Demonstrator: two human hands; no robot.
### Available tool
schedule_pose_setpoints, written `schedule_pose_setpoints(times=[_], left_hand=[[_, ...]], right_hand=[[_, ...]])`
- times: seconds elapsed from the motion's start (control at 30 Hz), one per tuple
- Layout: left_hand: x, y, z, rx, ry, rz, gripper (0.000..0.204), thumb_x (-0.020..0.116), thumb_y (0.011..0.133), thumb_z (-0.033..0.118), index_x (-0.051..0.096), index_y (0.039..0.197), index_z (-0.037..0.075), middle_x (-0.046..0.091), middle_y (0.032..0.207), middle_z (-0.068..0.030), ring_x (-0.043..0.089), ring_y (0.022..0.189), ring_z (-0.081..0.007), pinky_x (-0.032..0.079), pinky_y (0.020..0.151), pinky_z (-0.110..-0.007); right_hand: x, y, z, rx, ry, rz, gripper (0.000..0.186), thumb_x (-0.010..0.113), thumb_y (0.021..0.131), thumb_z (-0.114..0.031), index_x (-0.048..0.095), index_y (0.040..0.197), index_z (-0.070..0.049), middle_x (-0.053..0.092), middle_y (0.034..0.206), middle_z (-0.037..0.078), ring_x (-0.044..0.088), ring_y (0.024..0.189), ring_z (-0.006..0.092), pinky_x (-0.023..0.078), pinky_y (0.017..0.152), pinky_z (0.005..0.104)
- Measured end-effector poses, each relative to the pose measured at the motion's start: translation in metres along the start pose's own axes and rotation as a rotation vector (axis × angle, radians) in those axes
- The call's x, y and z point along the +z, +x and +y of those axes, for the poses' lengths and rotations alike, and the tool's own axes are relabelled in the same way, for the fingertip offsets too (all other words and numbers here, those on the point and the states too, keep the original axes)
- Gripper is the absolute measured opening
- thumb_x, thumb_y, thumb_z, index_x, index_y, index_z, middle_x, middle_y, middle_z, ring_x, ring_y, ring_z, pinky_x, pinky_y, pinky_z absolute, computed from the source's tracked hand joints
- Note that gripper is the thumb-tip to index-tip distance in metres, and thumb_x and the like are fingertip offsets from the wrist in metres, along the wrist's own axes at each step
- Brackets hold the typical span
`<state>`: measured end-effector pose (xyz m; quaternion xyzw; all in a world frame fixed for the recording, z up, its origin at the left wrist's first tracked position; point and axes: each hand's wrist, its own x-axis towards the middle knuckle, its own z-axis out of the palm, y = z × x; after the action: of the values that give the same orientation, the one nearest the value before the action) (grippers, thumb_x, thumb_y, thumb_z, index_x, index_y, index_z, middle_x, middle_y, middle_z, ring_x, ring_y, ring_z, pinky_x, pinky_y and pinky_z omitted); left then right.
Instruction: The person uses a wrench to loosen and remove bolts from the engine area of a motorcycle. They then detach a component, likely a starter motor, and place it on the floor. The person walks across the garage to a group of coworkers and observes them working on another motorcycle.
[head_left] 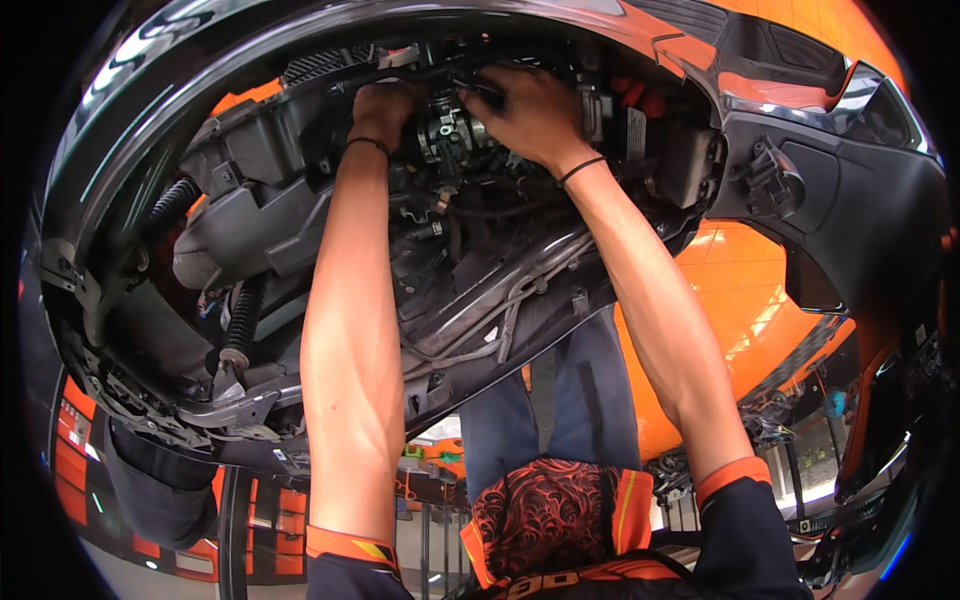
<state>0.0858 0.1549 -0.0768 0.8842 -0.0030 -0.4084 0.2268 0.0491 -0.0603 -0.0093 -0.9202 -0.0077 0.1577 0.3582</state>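
Note:
Both my hands reach into the opened body of a motor scooter [280, 195], among its engine parts. My left hand [385, 112] is curled closed beside a metal throttle body [450, 135]; its fingertips are hidden behind the hand, and what they grip cannot be made out. On the other side of that metal part, my right hand [540, 112] closes its thumb and fingers round a small black part [488, 94]. A thin black band circles each wrist. Below the hands lie cables and a small connector [430, 230].
A black plastic housing [250, 210] fills the left of the bay, with a coil spring [243, 320] below it. To the right stands a black box [685, 165]. A frame tube [480, 310] runs under my arms. Orange body panels [740, 300] lie at the right.

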Motion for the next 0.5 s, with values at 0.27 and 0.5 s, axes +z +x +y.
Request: schedule_pose_setpoints(times=[0.27, 0.5], left_hand=[[-0.005, -0.015, 0.054, -0.321, -1.025, 0.1, 0.034, 0.075, 0.075, -0.001, 0.067, 0.108, 0.003, 0.071, 0.099, -0.0117, 0.066, 0.09, -0.022, 0.053, 0.076, -0.036], [0.01, 0.0, 0.036, -0.166, -1.312, 0.137, 0.033, 0.07, 0.077, -0.003, 0.063, 0.108, 0.003, 0.069, 0.098, -0.0123, 0.068, 0.083, -0.0247, 0.054, 0.065, -0.039]], right_hand=[[0.01, -0.001, -0.005, 0.067, 0.063, 0.034, 0.034, 0.064, 0.084, -0.033, 0.071, 0.108, -0.012, 0.072, 0.106, 0.011, 0.067, 0.094, 0.0379, 0.055, 0.082, 0.0462], [0.01, 0.001, -0.011, 0.036, 0.079, 0.032, 0.029, 0.063, 0.083, -0.029, 0.07, 0.105, -0.011, 0.072, 0.102, 0.011, 0.067, 0.092, 0.0385, 0.054, 0.08, 0.0472]])
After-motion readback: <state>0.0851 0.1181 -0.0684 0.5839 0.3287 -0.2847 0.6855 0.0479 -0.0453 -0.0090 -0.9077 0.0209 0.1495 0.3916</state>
